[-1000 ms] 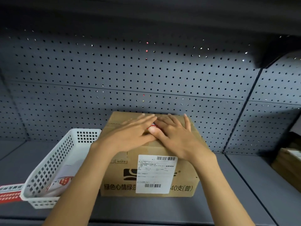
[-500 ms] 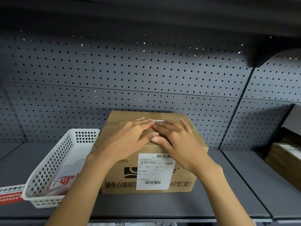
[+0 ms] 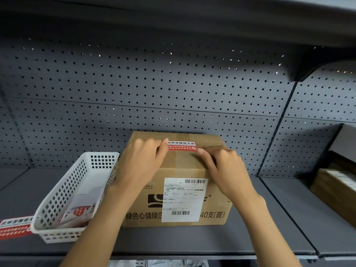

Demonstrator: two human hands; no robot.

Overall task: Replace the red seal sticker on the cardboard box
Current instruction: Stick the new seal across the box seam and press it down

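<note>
- Head view, the box: the cardboard box (image 3: 179, 191) sits on the grey shelf (image 3: 269, 218) against the pegboard wall (image 3: 173, 83), its white shipping label (image 3: 184, 199) facing the near side.
- Head view, the sticker: the red seal sticker (image 3: 182, 146) lies across the middle seam on the top of the box, toward its far edge. A second ago both hands covered it; now they have slid apart and nearly its whole printed face shows.
- Head view, left hand: the left hand (image 3: 142, 162) rests palm-down on the left part of the top, fingers close together and curled slightly, the fingertips (image 3: 163, 145) touching the sticker's left end.
- Head view, right hand: the right hand (image 3: 223, 166) mirrors it on the right, fingers held together, tips at the sticker's right end. Neither hand pinches anything that I can see.
- What it means: the outward sweep reads as smoothing the sticker down from centre to ends, so it looks applied and flat; I judge the task close to done, with only a last press at the corners likely left.
- Head view, surroundings: a white basket (image 3: 77, 189) holding sheets of stickers stands just left of the box; another red sticker (image 3: 14, 227) lies on the shelf at the far left of the picture.
</note>
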